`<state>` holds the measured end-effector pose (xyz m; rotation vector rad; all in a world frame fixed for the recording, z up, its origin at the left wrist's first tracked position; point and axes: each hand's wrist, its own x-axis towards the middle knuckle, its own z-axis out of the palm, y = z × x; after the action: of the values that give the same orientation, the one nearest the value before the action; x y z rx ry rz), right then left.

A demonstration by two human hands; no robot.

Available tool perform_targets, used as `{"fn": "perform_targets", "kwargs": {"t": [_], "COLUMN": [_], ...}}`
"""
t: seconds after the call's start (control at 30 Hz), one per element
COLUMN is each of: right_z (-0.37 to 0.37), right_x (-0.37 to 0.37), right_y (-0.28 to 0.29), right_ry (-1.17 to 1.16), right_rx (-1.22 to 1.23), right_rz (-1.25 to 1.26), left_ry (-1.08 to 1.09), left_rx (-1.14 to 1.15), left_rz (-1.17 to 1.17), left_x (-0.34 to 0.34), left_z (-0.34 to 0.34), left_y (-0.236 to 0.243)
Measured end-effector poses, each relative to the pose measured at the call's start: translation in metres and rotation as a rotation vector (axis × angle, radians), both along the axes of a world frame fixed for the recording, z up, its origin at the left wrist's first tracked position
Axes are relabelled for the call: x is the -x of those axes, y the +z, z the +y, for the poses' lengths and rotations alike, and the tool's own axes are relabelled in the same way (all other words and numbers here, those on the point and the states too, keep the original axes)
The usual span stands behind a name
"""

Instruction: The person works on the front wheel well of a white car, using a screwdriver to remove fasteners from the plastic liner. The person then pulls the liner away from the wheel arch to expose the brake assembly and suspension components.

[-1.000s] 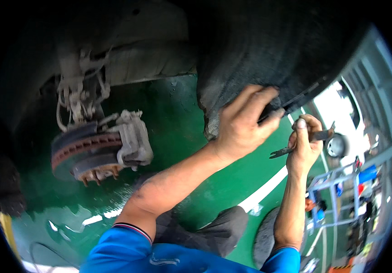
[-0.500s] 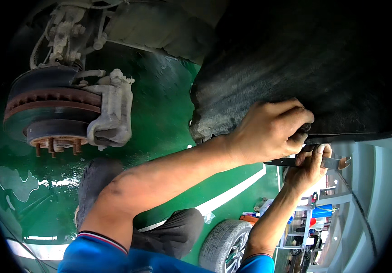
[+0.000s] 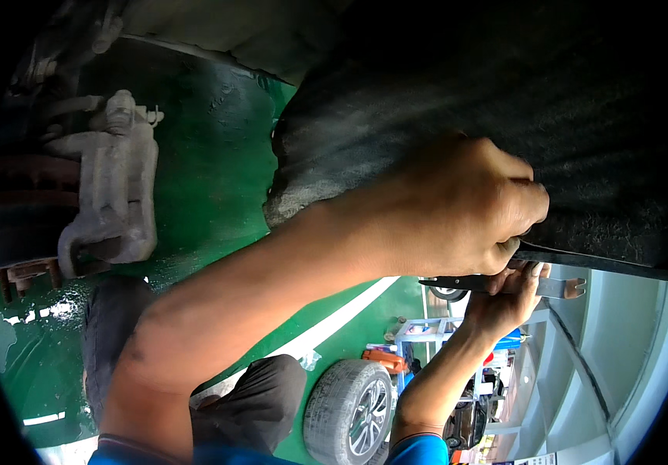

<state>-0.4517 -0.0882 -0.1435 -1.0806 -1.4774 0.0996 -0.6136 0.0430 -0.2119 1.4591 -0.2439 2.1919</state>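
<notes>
My left hand (image 3: pixel 481 213) is closed against the lower edge of a dark, felt-like wheel-arch liner (image 3: pixel 427 93), its fingertips mostly hidden, and I cannot make out what they grip. Just below that edge, my right hand (image 3: pixel 508 298) is closed round a flat metal pry tool (image 3: pixel 560 287) with a forked tip pointing right and its narrower end reaching left. Both hands are close together at the right of the view, one above the other.
At left hang a brake caliper (image 3: pixel 113 198) and rusty brake disc (image 3: pixel 31 178). My knee (image 3: pixel 264 395) is low centre. A loose wheel (image 3: pixel 347 411) lies on the green floor (image 3: pixel 202 155); beyond stand a metal cart (image 3: pixel 419 329) and orange case (image 3: pixel 384 359).
The view has shifted, so the brake assembly slid to the left edge. My left hand has moved right along the liner, now over the pry tool, still held in my right hand.
</notes>
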Motion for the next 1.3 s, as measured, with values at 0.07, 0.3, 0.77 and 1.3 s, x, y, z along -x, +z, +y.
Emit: {"fn": "perform_targets", "kwargs": {"t": [0.07,0.3,0.77,1.3], "right_z": [-0.001,-0.004,-0.017,0.002], "right_x": [-0.002,-0.007,-0.025,-0.015], "right_y": [0.001,0.002,0.009,-0.003], "right_ry": [0.006,-0.017,0.239,0.006], "right_rx": [0.003,-0.008,0.201,-0.025], "right_rz": [0.001,-0.02,0.026,0.123], "left_ry": [-0.002,-0.032,-0.089,0.077], "left_rx": [-0.015,-0.05,-0.061,0.036], "left_rz": [0.031,0.067,0.102,0.062], "left_x": [0.002,0.01,0.01,-0.014], "left_z": [0.003,0.01,0.011,-0.011], "left_y": [0.0,0.002,0.0,-0.003]}}
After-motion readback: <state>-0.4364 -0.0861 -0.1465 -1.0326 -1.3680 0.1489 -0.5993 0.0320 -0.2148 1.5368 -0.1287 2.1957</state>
